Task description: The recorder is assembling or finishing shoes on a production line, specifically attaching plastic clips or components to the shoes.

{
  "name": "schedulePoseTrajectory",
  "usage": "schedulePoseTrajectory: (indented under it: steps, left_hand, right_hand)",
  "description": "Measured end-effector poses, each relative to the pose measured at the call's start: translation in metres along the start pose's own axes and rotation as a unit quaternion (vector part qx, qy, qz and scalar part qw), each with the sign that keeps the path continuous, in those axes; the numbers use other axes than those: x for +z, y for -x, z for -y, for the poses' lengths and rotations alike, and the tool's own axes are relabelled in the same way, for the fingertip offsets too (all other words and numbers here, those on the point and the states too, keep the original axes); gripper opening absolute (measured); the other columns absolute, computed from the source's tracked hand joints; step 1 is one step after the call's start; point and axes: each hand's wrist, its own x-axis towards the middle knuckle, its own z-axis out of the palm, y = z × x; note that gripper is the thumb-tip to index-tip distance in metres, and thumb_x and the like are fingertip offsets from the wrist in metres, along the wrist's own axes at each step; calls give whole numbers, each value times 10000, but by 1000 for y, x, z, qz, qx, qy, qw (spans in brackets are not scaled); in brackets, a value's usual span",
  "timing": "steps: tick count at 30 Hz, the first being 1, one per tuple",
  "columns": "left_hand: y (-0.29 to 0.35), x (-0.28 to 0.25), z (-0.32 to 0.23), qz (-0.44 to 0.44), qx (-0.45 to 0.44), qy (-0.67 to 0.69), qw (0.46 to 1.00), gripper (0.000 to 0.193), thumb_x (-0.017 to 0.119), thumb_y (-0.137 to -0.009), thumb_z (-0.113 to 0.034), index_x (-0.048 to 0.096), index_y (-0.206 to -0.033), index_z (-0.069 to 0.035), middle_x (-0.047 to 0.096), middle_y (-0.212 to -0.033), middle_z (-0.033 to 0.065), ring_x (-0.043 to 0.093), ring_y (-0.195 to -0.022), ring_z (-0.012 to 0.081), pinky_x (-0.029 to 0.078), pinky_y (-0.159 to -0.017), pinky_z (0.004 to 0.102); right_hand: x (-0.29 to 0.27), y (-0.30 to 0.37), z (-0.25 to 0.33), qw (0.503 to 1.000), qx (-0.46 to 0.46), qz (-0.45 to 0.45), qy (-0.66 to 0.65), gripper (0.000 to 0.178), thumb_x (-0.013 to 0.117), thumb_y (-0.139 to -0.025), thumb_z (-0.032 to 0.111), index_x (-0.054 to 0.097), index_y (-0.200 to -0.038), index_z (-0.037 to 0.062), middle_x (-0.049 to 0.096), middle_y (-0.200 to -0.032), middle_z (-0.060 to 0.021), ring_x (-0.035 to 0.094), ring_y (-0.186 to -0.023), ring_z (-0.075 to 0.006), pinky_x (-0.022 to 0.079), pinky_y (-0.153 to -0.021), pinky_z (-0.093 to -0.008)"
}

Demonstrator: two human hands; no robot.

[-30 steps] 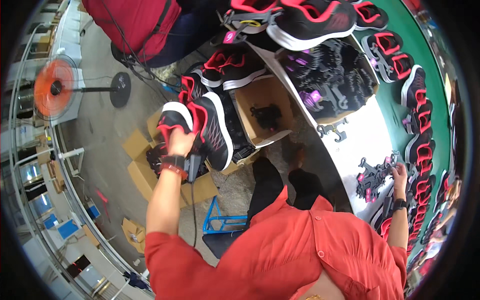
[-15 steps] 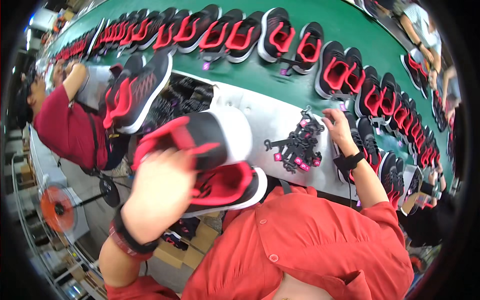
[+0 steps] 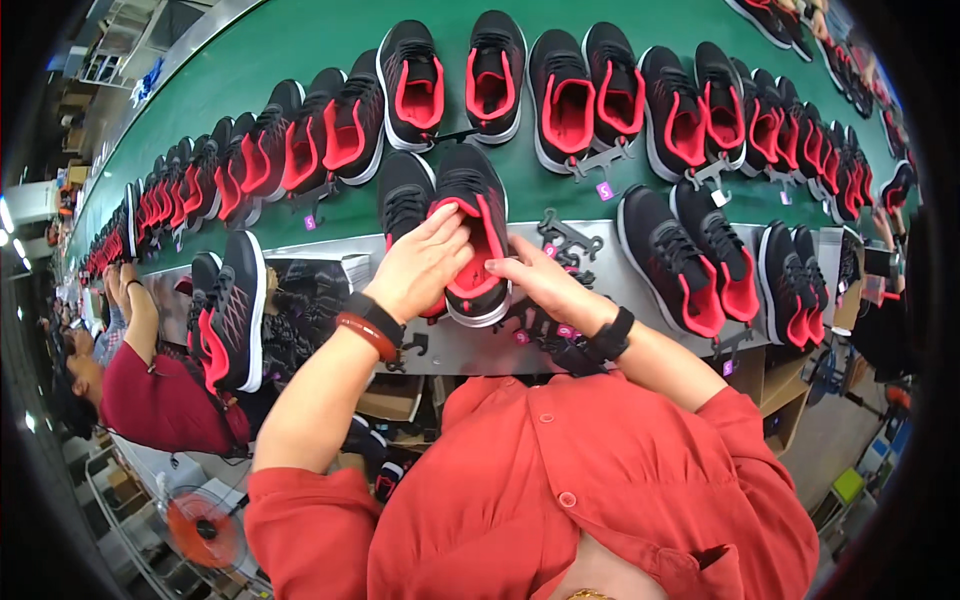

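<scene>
Straight in front of me, a black sneaker [image 3: 468,180] with a red lining and white sole points its toe away. My left hand [image 3: 425,262] holds its left side, the fingers together over the red collar. From the other side my right hand [image 3: 548,285] grips it near the heel, thumb at the collar edge, the other fingers partly hidden. A second, matching sneaker [image 3: 404,195] is beside it on the left, its heel largely covered by my left hand. Black plastic shoe hangers [image 3: 570,240] with purple tags lie around my right hand on the metal ledge.
Paired sneakers [image 3: 590,95] line the green work surface [image 3: 300,50], several joined by hangers. Another pair [image 3: 690,262] rests on the ledge to my right. At left, a person in a dark red shirt [image 3: 175,400] works near an upright pair [image 3: 232,310]; an orange fan [image 3: 205,525] stands below.
The sneakers have moved from my left to straight ahead over the ledge and turned toe-away. My right hand has come from the ledge onto one of them. My view has swung too.
</scene>
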Motion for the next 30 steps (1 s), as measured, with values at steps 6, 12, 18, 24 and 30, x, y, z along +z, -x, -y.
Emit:
schedulePoseTrajectory:
  steps: [6,12,18,24,30]
  left_hand:
    - [62,14,-37,-175,-446,256,840,502,620,-830,-133,470,-1296,-18,521,-1213,193,506,-1114,358,406,-946,438]
    - [77,76,-64,-182,-581,565,557,616,578,-848,-100,330,-1395,36,460,-1311,236,459,-1215,372,358,-1035,418]
    - [77,78,-66,-164,-580,518,607,658,532,-793,-31,315,-1411,31,457,-1295,231,418,-1222,381,318,-1056,441]
    - [72,61,-66,-157,-577,502,624,696,518,-754,-41,314,-1416,25,453,-1262,239,427,-1180,394,323,-1046,442]
    - [76,0,-69,-129,-565,494,649,712,568,-756,-75,311,-1407,51,443,-1260,237,423,-1159,390,335,-1026,437]
  right_hand:
    - [-1,-4,-9,976,85,-60,-191,540,466,-816,86,412,-1339,-38,567,-1168,-97,556,-1022,-157,469,-868,-268]
    - [7,-3,-8,958,125,-132,-220,624,443,-781,-12,364,-1400,7,534,-1226,-74,536,-1057,-128,451,-908,-254]
    - [-2,-6,-11,983,73,-120,-119,686,463,-765,-34,285,-1428,-37,426,-1390,-125,406,-1282,-184,326,-1065,-292]
    - [8,2,8,988,106,-82,-71,777,543,-799,-31,158,-1474,-40,285,-1508,-144,274,-1396,-204,257,-1120,-311]
    - [6,38,38,993,99,-50,-47,861,587,-800,-30,83,-1497,-10,306,-1481,-136,332,-1349,-222,314,-1081,-342]
